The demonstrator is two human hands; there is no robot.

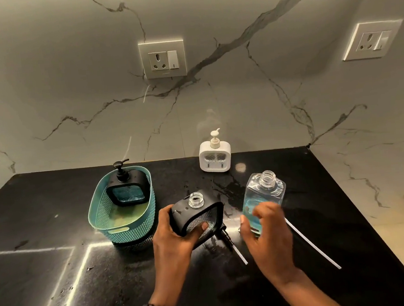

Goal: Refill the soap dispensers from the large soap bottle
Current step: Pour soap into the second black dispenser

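Landmark: black countertop [60,275], wet and glossy in its middle; every place below is given relative to it
Left hand [176,235]: over the near middle of the countertop, clamped on the open black dispenser [196,214], thumb across its clear front, fingers behind its left edge
Open black dispenser: tilted, lifted or propped just above the countertop, pump off, bare threaded neck upward; appears empty
Right hand [263,228]: near right of the countertop, fingers curled round the lower body of the large soap bottle [264,203]; blur hides whether the grip is fully closed
Large soap bottle: clear, uncapped, leaning, blue soap in its lower part; judged moderately heavy, stiff-walled and slippery where wet, best held low round the body with the neck left free
Loose pump [225,236]: lying on the countertop between the hands, its white tube pointing nearward
White tube [311,243]: lying on the right side of the countertop, by the right hand
Teal basket [124,223]: left of middle, holding a second black dispenser [128,188] with its pump on
White dispenser [214,156]: at the far edge of the countertop, against the wall, pump on
Handling note: narrow necks suggest a slow, steady pour
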